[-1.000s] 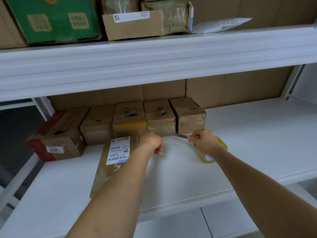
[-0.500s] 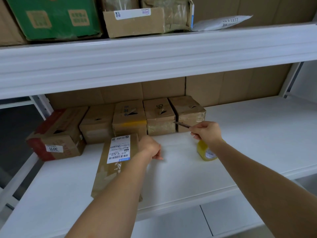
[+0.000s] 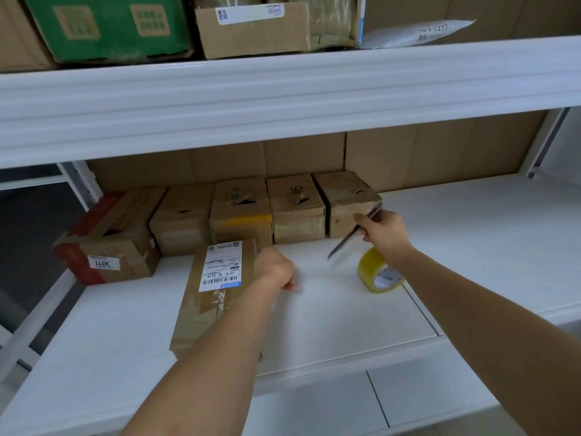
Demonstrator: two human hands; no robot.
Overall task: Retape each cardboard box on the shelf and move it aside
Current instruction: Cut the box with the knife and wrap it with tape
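R hand (image 3: 385, 231) is gripping a knife (image 3: 349, 239), fingers curled round the handle, blade pointing down-left w/ the tip just above the shelf (image 3: 345, 309); hand is sitting right in front of the rightmost box in the back row (image 3: 347, 199), near its lower front corner. L hand (image 3: 275, 269) is curled into a loose fist, knuckles up, touching the right edge of the labelled box (image 3: 217, 297) lying flat near the shelf front; can't tell if it's pinching anything. Tape roll (image 3: 379, 273), yellow, is lying on the shelf just beside and under the R wrist. Back row is holding five boxes side by side against the cardboard backing, the leftmost w/ red tape (image 3: 103, 237). Upper shelf is carrying a green box (image 3: 110, 26), brown cartons & a white mailer (image 3: 418, 33).
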